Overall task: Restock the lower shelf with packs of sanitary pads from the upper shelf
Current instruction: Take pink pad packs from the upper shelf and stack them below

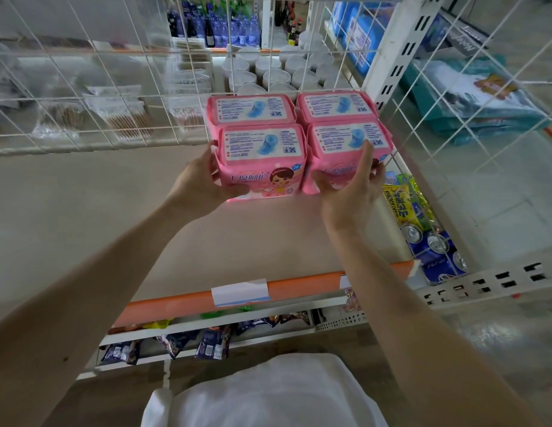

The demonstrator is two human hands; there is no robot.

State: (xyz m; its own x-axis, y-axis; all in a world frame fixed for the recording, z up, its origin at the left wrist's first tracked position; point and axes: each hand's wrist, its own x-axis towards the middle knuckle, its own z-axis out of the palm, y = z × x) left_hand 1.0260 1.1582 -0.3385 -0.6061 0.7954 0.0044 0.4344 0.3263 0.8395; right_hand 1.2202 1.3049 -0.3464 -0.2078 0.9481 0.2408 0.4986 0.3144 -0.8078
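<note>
Head cam: four pink sanitary pad packs sit in a 2x2 block at the back right corner of the shelf [114, 217], against the white wire mesh [83, 97]. Left hand [204, 180] grips the front left pack [262, 161], fingers curled round its left side, thumb on the front face. Right hand [352, 189] grips the front right pack [345, 146], thumb on the front, index finger over the top; its other fingers are hidden behind the pack. The two rear packs [253, 109] are untouched, lower halves hidden by the front ones. Shelf has an orange front edge with a blank price tag [241, 292]. Behind the mesh, blurry: cotton buds, white tubs [268, 72]. Drink cans [435, 245] lie lower right. Snack packets [213, 342] below are partly cut off by the shelf edge
</note>
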